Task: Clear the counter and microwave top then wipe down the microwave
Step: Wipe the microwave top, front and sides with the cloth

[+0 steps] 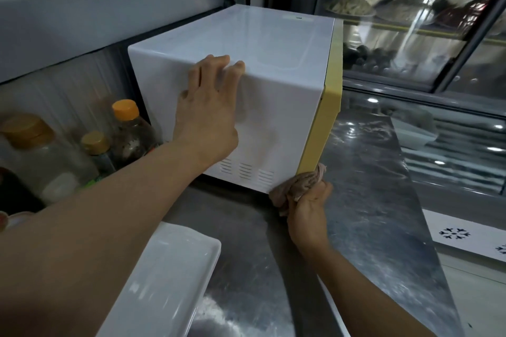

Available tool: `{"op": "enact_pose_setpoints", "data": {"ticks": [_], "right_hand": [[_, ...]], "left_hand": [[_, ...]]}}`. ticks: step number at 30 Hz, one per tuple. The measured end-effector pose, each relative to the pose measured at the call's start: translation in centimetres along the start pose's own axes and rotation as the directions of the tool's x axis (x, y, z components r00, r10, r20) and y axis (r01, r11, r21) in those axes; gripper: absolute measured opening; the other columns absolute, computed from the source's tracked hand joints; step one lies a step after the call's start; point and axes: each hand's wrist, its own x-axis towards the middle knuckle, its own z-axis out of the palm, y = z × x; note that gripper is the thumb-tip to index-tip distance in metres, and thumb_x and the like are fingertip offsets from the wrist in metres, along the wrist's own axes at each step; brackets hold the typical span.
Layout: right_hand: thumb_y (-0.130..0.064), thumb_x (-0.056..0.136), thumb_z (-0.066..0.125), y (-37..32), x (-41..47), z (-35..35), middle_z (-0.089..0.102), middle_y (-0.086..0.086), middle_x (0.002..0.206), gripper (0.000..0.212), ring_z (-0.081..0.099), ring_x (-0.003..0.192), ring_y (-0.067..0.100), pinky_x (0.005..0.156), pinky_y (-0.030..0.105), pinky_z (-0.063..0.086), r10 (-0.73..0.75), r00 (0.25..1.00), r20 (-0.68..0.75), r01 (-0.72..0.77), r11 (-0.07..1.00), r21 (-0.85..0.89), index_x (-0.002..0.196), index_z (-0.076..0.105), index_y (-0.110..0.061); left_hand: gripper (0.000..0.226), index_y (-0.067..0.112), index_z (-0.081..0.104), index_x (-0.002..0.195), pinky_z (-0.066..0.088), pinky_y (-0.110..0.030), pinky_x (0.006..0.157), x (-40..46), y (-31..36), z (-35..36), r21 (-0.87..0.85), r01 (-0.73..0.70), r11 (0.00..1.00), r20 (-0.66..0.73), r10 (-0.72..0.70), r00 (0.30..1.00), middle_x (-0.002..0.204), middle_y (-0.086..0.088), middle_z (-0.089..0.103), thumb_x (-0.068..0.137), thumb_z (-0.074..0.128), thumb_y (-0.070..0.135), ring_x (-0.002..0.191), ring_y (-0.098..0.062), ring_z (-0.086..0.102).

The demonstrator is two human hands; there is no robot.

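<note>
The microwave [246,85], white-bodied with a yellow front frame, stands on the stainless-steel counter [364,200] toward its rear edge, its back close to the window frame behind. Its top surface carries nothing. The left hand [208,107] lies flat against the microwave's white side panel, palm on the panel and fingers hooked over the upper edge onto the top; it grips no object. The right hand [309,208] is closed around a bunched brownish cloth [298,186], which is pressed against the lower front corner of the microwave where the yellow frame meets the counter. Ventilation slots show low on the side panel, just beside the cloth. At the left edge of the counter, beside the microwave's rear, stand several bottles: one with an orange cap [128,128], a smaller one with a yellow cap [97,149], and a larger clear one with a tan cap [35,150]. A white rectangular tray [164,276] lies on the counter at its near edge, beneath the left forearm. A glass-fronted display case [410,22] holding food stands beyond the counter's right side.
</note>
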Motion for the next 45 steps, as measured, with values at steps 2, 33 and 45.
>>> {"op": "enact_pose_setpoints", "data": {"ticks": [2,33,45], "right_hand": [[-0.022,0.101,0.03,0.5,0.1,0.0,0.035,0.001,0.103,0.005,0.053,0.071,0.021,0.061,0.042,0.052,0.022,0.999,0.031,-0.024,0.999,0.049,0.104,0.033,-0.018],[-0.007,0.084,0.058,2.6,3.1,-17.3,0.04,0.012,0.126,0.049,0.06,0.088,0.035,0.074,0.044,0.056,-0.019,0.9,0.436,-0.016,0.997,0.077,0.131,0.046,-0.015],[-0.011,0.079,0.069,0.9,-5.8,-32.4,0.061,0.009,0.107,0.036,0.06,0.09,0.024,0.058,0.023,0.044,0.101,0.934,0.341,-0.193,0.95,0.246,0.112,0.056,-0.014]], "left_hand": [[0.088,0.02,0.021,0.141,0.041,-0.041,0.093,0.0,0.1,-0.2,-0.003,0.008,1.0,0.02,-0.008,1.0,0.149,-0.007,0.016,0.067,0.067,0.006,0.137,-0.029,0.014],[0.088,0.022,0.007,0.15,0.035,-0.045,0.107,-7.6,9.2,-6.8,0.161,0.165,0.973,0.519,-0.226,0.825,0.158,-0.004,-0.009,0.082,0.064,0.018,0.145,-0.025,0.009],[0.084,0.022,0.005,0.151,0.019,-0.045,0.116,-15.8,16.1,-17.1,0.016,0.065,0.998,0.645,-0.06,0.762,0.16,-0.002,0.003,0.087,0.058,0.025,0.146,-0.021,0.008]]}}
